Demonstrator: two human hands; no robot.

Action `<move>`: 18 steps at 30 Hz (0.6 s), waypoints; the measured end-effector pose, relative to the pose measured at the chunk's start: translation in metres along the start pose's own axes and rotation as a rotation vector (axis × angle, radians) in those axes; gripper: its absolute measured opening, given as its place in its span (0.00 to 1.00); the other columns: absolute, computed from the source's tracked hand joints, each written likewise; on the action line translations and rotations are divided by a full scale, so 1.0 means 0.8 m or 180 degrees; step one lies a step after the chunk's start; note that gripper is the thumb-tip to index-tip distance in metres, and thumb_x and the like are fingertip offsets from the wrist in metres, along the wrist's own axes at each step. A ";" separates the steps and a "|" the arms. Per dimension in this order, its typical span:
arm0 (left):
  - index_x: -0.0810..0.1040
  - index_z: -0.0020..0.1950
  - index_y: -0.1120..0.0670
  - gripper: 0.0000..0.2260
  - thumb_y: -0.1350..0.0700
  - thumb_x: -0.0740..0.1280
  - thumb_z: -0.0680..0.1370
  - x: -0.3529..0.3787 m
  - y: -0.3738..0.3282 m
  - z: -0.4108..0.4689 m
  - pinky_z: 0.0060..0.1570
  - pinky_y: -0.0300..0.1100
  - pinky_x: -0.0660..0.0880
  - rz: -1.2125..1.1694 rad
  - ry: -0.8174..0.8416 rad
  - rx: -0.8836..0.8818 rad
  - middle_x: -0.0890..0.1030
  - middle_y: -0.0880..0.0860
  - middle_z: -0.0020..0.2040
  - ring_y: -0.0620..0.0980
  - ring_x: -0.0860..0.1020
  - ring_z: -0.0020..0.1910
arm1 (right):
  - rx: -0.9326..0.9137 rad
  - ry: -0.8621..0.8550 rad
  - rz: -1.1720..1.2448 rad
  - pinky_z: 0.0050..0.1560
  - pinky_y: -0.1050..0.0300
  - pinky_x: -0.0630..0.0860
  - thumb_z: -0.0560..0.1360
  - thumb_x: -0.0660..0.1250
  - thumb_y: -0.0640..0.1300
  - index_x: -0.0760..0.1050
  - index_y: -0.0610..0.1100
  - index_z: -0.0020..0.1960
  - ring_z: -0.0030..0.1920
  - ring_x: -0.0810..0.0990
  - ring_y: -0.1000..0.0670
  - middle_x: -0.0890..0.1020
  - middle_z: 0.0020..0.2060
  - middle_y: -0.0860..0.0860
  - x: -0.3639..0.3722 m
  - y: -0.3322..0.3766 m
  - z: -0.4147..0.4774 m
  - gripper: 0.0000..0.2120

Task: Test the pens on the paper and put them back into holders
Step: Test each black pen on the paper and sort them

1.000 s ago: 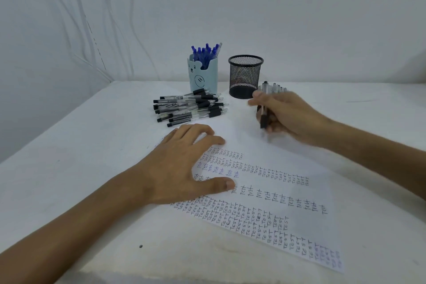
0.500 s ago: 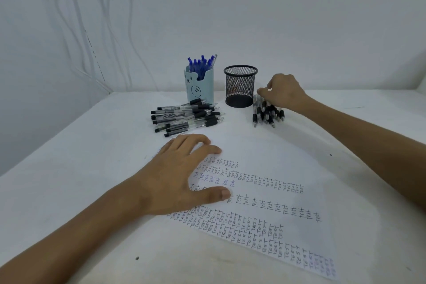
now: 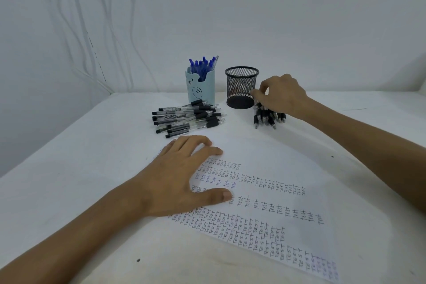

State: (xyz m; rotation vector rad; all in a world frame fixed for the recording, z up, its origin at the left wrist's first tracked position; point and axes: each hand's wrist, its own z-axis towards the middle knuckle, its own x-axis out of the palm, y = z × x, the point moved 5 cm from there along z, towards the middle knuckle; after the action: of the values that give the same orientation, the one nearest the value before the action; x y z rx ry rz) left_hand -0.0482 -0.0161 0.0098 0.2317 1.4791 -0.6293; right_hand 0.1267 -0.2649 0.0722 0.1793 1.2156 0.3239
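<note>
Black pen bundle (image 3: 268,117) is lying on the counter (image 3: 92,157) just right of the mesh holder (image 3: 241,87), long axes running toward the viewer, tips nearest. Right hand (image 3: 282,94) is curling over its far ends; grip cannot be confirmed. Left hand (image 3: 182,177) is pressing flat on the paper (image 3: 276,203).

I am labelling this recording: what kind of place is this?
Probably a plain writing desk; home or office, I cannot tell. A white table by a bare wall carries a blue pen holder, a black mesh holder and a paper full of the word TEST.
</note>
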 end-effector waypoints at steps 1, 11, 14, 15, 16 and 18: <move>0.60 0.79 0.35 0.41 0.17 0.52 0.71 0.000 0.000 0.000 0.79 0.44 0.57 0.0003 0.0002 0.0005 0.59 0.35 0.76 0.37 0.53 0.78 | 0.0003 0.0037 0.0058 0.43 0.56 0.70 0.78 0.67 0.58 0.82 0.46 0.47 0.44 0.78 0.42 0.75 0.34 0.49 0.000 -0.001 0.000 0.16; 0.61 0.80 0.36 0.41 0.17 0.52 0.71 0.002 0.002 0.000 0.80 0.44 0.57 0.0013 -0.0034 0.0040 0.59 0.35 0.76 0.36 0.53 0.78 | 0.0003 0.0374 -0.0094 0.49 0.52 0.74 0.79 0.64 0.48 0.73 0.43 0.64 0.56 0.78 0.40 0.81 0.53 0.42 0.002 -0.019 0.004 0.16; 0.61 0.80 0.36 0.41 0.17 0.52 0.71 0.002 0.002 0.000 0.79 0.44 0.57 0.0000 -0.0054 0.0059 0.59 0.35 0.76 0.36 0.53 0.78 | 0.0039 0.0357 0.0008 0.48 0.52 0.75 0.80 0.61 0.46 0.76 0.41 0.61 0.53 0.80 0.39 0.82 0.53 0.41 0.000 -0.020 0.006 0.13; 0.61 0.80 0.36 0.41 0.17 0.52 0.71 0.002 0.002 0.000 0.79 0.43 0.57 0.0004 -0.0053 0.0061 0.59 0.35 0.76 0.36 0.53 0.78 | 0.0055 0.0320 -0.0038 0.46 0.53 0.74 0.80 0.61 0.45 0.77 0.40 0.59 0.52 0.80 0.39 0.82 0.52 0.41 -0.003 -0.018 0.005 0.12; 0.61 0.80 0.36 0.41 0.17 0.52 0.71 0.002 0.002 0.000 0.79 0.43 0.57 0.0014 -0.0052 0.0063 0.59 0.35 0.76 0.36 0.53 0.78 | 0.0051 0.0273 -0.0122 0.44 0.53 0.74 0.80 0.61 0.44 0.78 0.38 0.57 0.51 0.80 0.38 0.82 0.51 0.40 -0.006 -0.014 0.004 0.13; 0.61 0.80 0.36 0.41 0.18 0.52 0.71 0.001 0.002 0.000 0.79 0.43 0.57 0.0029 -0.0077 0.0082 0.59 0.35 0.76 0.36 0.53 0.78 | -0.0045 0.0167 -0.0331 0.40 0.54 0.73 0.78 0.63 0.45 0.80 0.38 0.53 0.47 0.81 0.37 0.83 0.48 0.41 -0.012 -0.002 -0.002 0.12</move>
State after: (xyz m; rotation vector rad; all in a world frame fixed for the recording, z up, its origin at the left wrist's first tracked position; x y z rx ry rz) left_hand -0.0475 -0.0153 0.0084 0.2498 1.4466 -0.6422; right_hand 0.1220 -0.2695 0.0800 0.0956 1.2695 0.2478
